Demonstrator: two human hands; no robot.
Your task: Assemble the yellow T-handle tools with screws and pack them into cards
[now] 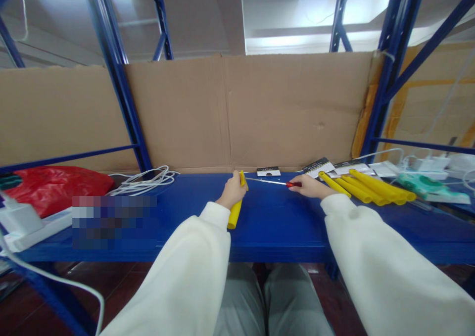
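My left hand is closed around a yellow tube, which stands out above and below the fingers over the blue tabletop. In my right hand is the red handle of a long thin screwdriver. Its metal shaft points left, and the tip reaches close to the upper part of the tube beside my left fingers. Whether the tip touches the tube or goes into it, I cannot tell. A small black-and-white card lies just behind the shaft.
Several yellow tubes lie right of my right hand, with printed cards behind them. At left are a red plastic bag, coiled white cable and a power strip. A cardboard panel borders the back.
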